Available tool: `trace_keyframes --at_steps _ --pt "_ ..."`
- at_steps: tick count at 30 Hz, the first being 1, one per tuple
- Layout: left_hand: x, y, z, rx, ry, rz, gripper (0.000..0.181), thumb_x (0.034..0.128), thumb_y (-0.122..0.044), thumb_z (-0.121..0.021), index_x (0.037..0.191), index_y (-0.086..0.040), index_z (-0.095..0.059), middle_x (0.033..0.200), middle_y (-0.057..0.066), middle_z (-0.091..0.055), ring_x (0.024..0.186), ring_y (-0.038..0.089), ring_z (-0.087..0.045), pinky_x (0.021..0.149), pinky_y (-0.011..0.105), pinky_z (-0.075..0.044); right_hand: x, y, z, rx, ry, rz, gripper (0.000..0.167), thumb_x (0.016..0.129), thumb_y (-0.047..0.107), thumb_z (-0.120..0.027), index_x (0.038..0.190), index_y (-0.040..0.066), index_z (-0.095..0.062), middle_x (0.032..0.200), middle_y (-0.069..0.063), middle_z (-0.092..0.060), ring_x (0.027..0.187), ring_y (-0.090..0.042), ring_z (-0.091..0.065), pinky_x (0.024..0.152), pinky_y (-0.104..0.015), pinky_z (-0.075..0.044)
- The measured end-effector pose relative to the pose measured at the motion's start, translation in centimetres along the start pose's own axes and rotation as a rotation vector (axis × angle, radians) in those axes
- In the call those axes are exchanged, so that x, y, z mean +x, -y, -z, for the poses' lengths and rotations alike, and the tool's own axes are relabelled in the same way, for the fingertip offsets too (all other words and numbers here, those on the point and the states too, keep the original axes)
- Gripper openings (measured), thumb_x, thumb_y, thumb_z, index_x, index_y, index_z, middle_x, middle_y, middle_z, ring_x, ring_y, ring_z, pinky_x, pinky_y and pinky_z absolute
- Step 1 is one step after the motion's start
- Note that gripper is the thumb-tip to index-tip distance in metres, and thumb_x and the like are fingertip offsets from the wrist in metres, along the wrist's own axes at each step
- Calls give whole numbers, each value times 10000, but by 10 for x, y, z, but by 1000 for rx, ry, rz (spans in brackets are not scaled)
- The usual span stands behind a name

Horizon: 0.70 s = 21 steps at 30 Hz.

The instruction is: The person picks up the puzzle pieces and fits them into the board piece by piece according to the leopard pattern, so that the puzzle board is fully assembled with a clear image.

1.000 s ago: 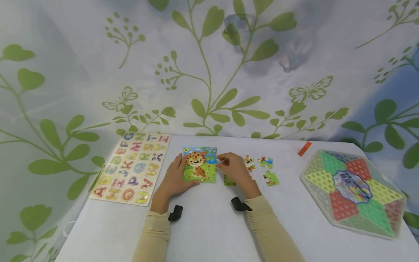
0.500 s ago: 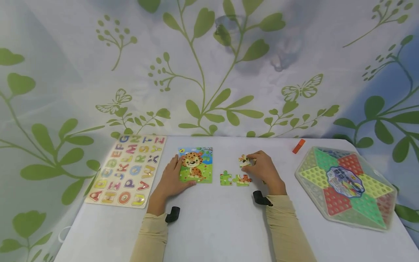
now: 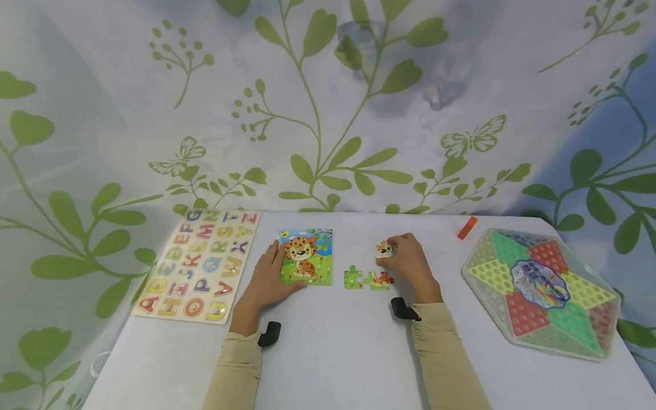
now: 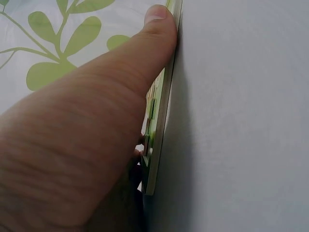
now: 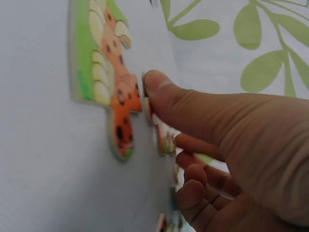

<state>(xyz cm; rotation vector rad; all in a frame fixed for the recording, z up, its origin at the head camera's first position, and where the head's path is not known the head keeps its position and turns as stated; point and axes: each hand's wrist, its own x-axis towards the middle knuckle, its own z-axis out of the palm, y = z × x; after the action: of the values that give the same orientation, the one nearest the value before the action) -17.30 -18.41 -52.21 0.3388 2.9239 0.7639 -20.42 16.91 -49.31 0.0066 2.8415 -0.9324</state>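
A leopard picture board [image 3: 306, 257] lies flat on the table. My left hand [image 3: 266, 282] rests along its left edge, fingers extended and thumb [image 4: 159, 29] on the lower edge. To the right, my right hand [image 3: 411, 263] pinches a leopard-face puzzle piece [image 3: 383, 250] between thumb and fingers, close over the table. Just below it lies a piece with the leopard's body [image 3: 380, 280], beside a green corner piece [image 3: 352, 279]. The right wrist view shows the body piece [image 5: 120, 87] near my right thumb, with other pieces partly hidden behind the fingers.
A wooden alphabet board [image 3: 197, 267] lies at the left. On the right are a hexagonal game board [image 3: 543, 293] with coloured triangles and a small red-orange block [image 3: 467, 228]. Leaf-patterned cloth hangs behind the white table [image 3: 328, 353].
My right hand has moved right from the leopard picture board's edge to the loose pieces and now pinches the leopard-face piece. The left hand has stayed on the board.
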Motion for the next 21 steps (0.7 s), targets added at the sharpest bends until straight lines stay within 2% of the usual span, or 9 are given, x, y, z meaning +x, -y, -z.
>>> trace_keyframes --at_steps 5,9,12,17,21 --pt "0 2 1 3 15 11 1135 841 -555 -772 1623 5 -171 1706 241 -80 1578 443 -114 1275 608 -163 2 1 0 -39 11 43 646 860 291 -833 1406 33 -601 1396 -291 -504 1294 -455 -506 1102 -580 -439" --pt "0 2 0 12 32 22 1138 849 -579 -754 1634 -25 -144 1716 211 -60 1589 415 -93 1288 581 -149 4 -1 2 -30 36 47 611 852 309 -836 1367 57 -625 1342 -261 -528 1219 -421 -538 1056 -569 -464" --pt "0 1 -1 1 18 10 1137 840 -570 -767 1628 -10 -167 1708 234 -82 1578 440 -118 1274 606 -171 6 -3 3 -25 55 51 615 850 322 -838 1363 69 -613 1321 -243 -524 1174 -397 -547 1021 -557 -476" --pt "-2 0 0 -3 15 22 1143 832 -566 -775 1629 -14 -169 1709 231 -81 1581 434 -114 1278 599 -159 9 -2 4 -27 71 61 652 858 305 -833 1414 65 -589 1375 -256 -494 1237 -422 -531 1051 -575 -463" --pt "-1 0 1 8 11 19 1136 836 -570 -772 1632 -27 -171 1711 224 -79 1585 423 -110 1281 594 -160 9 2 4 -28 76 43 627 861 294 -829 1387 41 -600 1373 -242 -493 1244 -413 -528 1068 -564 -455"
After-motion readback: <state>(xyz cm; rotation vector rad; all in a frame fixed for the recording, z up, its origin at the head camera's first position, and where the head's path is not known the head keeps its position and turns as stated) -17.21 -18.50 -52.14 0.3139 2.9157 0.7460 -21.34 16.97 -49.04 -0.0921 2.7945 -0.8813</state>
